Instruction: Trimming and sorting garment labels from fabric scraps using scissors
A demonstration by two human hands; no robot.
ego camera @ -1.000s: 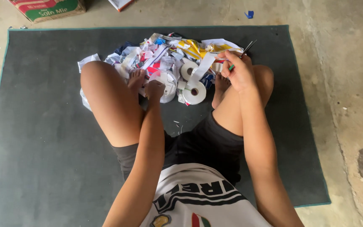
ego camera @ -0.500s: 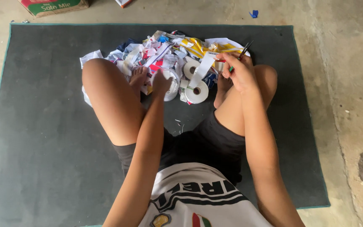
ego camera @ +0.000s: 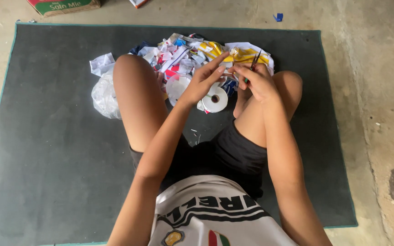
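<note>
I see a dark grey mat [ego camera: 46,136] with a green edge spread on the concrete floor, and everything else I place against it. Near its far edge, at the middle, lies a heap of cut paper scraps [ego camera: 178,57] in white, red, blue and yellow. Just on my side of the heap sits a white tape roll [ego camera: 215,99]. Over that roll the left hand [ego camera: 201,82] is open with fingers stretched toward the right hand [ego camera: 254,82], which is closed around thin scissors [ego camera: 255,61] whose tips point to the far edge.
</note>
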